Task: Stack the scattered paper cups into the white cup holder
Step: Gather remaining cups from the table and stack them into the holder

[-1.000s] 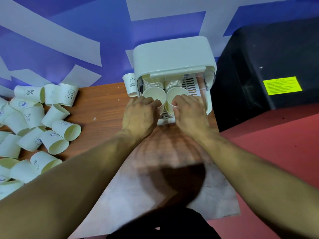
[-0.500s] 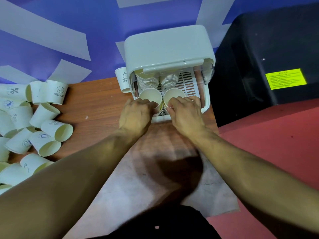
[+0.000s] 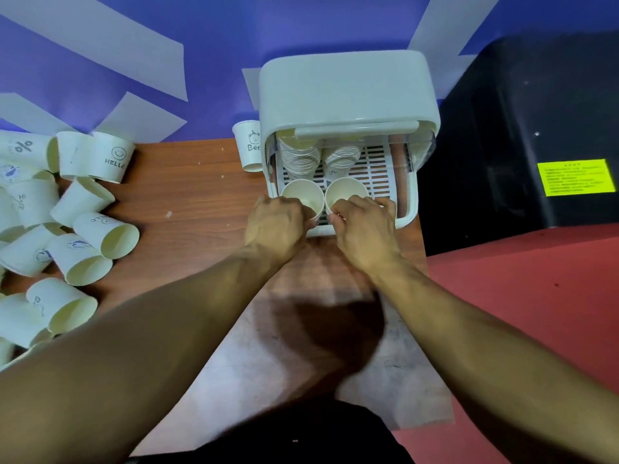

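Note:
The white cup holder (image 3: 348,85) stands at the back of the wooden table, its front open over a slatted tray. Two stacks of paper cups (image 3: 303,155) lie inside at the back. At the tray's front stand two upright cups. My left hand (image 3: 276,226) grips the left cup (image 3: 298,192) by its near rim. My right hand (image 3: 363,226) pinches the near rim of the right cup (image 3: 345,190). Scattered paper cups (image 3: 80,229) lie in a heap at the table's left.
One cup with a bear print (image 3: 248,149) stands upside down just left of the holder. A black bin (image 3: 522,128) with a yellow label sits right of the table. A pale mat (image 3: 268,363) covers the table's near part; red floor lies to the right.
Both hands have stayed on the two front cups and lowered them onto the tray's front. The view has shifted slightly.

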Motion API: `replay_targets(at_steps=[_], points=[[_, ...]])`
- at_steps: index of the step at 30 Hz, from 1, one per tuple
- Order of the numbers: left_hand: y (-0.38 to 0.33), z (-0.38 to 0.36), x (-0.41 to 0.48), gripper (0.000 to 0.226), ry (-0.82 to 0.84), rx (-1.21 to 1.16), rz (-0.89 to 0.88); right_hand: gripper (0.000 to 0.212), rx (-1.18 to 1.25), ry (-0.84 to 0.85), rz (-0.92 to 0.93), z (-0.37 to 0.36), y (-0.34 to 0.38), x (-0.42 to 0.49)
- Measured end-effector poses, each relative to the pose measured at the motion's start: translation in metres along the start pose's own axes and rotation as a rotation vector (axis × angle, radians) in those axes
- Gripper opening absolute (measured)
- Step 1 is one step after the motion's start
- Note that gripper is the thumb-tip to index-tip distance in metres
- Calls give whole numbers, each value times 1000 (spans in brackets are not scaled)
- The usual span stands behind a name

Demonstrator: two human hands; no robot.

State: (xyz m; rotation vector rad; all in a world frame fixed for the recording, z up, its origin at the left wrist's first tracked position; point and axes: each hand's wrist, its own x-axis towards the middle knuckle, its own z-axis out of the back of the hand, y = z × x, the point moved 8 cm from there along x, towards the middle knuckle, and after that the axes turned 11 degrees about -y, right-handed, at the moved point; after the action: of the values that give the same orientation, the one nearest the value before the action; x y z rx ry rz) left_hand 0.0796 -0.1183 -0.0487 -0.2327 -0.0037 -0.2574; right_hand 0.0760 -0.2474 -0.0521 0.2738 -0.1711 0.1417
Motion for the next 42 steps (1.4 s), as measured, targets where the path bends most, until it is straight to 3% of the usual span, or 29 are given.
replay_targets(at_steps=[9, 16, 28, 34, 38, 42], points=[[9, 34, -15, 43, -82, -213, 18, 22, 59, -192, 86, 46, 49, 6], [56, 82, -62, 30, -252, -157, 85, 20, 74, -163, 207, 55, 125, 2], [209, 115, -218, 34, -291, 4, 433, 27, 195, -55, 483, 12, 299, -32], [266, 108, -264, 27, -277, -5, 542, 26, 181, 130, 480, -33, 351, -46], [294, 99, -262, 24, -250, -32, 553, 21, 195, 221, 365, -55, 365, -37], [309, 93, -240, 28, -211, -61, 528, 14, 278, 196, 188, -68, 369, -19]])
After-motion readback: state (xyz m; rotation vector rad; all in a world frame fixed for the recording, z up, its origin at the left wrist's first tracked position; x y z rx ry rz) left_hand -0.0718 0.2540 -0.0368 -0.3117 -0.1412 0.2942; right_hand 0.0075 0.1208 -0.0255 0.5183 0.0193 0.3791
